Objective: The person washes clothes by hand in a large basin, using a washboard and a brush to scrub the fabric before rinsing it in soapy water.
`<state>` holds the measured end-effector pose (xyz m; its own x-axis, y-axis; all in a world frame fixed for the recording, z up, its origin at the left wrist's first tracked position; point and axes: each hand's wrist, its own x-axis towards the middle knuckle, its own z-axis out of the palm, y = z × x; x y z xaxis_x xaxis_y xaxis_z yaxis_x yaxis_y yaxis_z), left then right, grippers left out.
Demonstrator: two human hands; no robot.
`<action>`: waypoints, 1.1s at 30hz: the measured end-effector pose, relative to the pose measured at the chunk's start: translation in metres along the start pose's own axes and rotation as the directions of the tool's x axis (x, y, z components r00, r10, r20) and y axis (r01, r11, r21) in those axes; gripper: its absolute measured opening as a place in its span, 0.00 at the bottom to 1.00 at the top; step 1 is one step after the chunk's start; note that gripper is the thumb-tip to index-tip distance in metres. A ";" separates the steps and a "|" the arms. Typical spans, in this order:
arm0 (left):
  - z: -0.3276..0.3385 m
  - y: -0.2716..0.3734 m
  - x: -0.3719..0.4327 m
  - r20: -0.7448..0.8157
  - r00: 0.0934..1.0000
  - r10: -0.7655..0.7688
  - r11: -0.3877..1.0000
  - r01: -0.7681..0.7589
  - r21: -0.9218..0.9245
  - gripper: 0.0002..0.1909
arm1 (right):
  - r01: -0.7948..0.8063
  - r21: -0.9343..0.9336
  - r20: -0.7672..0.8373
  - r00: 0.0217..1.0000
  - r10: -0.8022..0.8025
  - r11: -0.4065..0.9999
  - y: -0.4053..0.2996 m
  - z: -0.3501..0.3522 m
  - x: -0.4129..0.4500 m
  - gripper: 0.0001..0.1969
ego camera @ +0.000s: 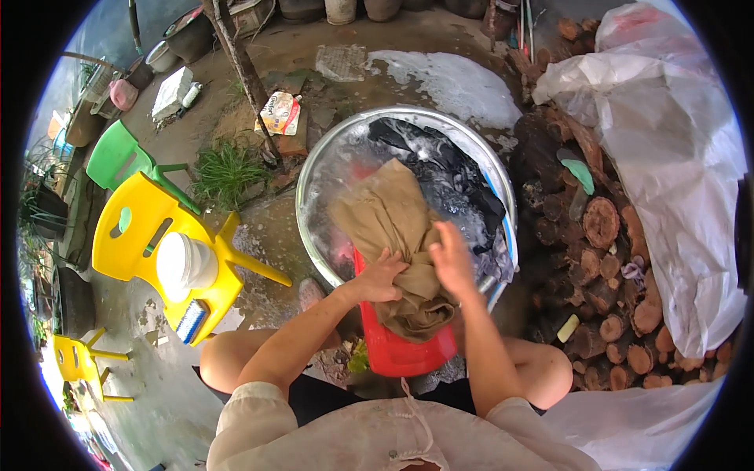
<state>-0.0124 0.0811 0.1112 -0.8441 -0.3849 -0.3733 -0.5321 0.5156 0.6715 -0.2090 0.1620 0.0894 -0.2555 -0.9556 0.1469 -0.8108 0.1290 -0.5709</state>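
A wet brown cloth garment [406,218] lies over a red plastic washboard [412,356], its near end bunched up. The board leans into a round metal basin [307,176] of sudsy water. My left hand [380,278] grips the cloth from the left, fingers spread over its folds. At the cloth's right edge, my right hand [452,259] is slightly blurred, with thumb and fingers apart and nothing seen between them. Dark soaked clothes [465,171] fill the basin's far right side. Something pinkish shows under the water on the left, partly hidden by the brown garment.
On the left, a yellow plastic chair [132,232] holds a white bucket [197,262] and a blue-and-white scrubbing brush [192,321]. Stacked logs [601,224] and plastic sheeting [654,135] flank the right. Beyond the basin are foam [447,85], a thin trunk [238,53] and a detergent pouch [278,113].
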 end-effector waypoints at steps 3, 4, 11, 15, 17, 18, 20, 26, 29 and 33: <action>-0.031 -0.038 0.005 0.042 0.994 -0.102 0.844 0.109 -0.525 0.25 | 0.035 -0.069 0.276 0.961 -0.015 0.997 0.011 0.046 0.008 0.24; -0.039 -0.048 0.007 -0.070 0.964 -0.258 0.591 0.100 -0.801 0.18 | -0.072 -0.089 0.460 0.882 0.105 0.993 0.009 0.047 0.010 0.26; -0.058 -0.161 0.055 -0.127 0.488 -0.863 0.282 0.258 -0.924 0.37 | -0.881 0.241 0.572 0.469 0.673 0.408 0.136 0.004 0.065 0.27; -0.065 -0.182 0.103 -0.250 0.412 -0.876 0.402 0.339 -0.850 0.44 | -0.905 0.224 0.731 0.401 0.552 0.362 0.086 0.051 0.111 0.35; -0.076 -0.071 0.141 -0.215 0.622 -0.753 0.652 0.661 -0.371 0.45 | -0.906 0.326 0.535 0.411 0.738 0.268 0.086 0.056 0.128 0.40; -0.062 -0.058 0.151 -0.333 0.675 -0.659 0.729 0.682 -0.060 0.42 | -0.799 0.473 0.514 0.592 0.620 0.371 0.071 0.068 0.138 0.42; -0.050 -0.061 0.143 -0.418 0.786 -0.455 0.887 0.357 -0.293 0.30 | -0.704 0.600 0.481 0.698 0.531 0.381 0.031 0.071 0.139 0.40; -0.033 0.008 0.037 -0.556 0.818 0.144 0.959 -0.255 -0.126 0.17 | -0.347 0.741 0.251 0.937 0.243 0.574 -0.021 0.000 0.050 0.17; -0.010 0.014 -0.026 -0.521 0.724 0.452 0.865 -0.499 0.058 0.17 | 0.139 0.469 0.119 0.968 -0.219 0.872 -0.036 -0.018 -0.001 0.13; 0.024 -0.024 -0.012 -0.427 0.634 0.645 0.719 -0.313 0.620 0.17 | 0.031 0.412 0.311 0.935 -0.172 0.911 -0.016 0.021 -0.002 0.12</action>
<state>0.0094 0.0917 0.0845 -0.8498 -0.2389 0.4698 -0.1596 0.9662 0.2027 -0.1846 0.1559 0.0817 0.0649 -0.9978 -0.0158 -0.5296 -0.0210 -0.8480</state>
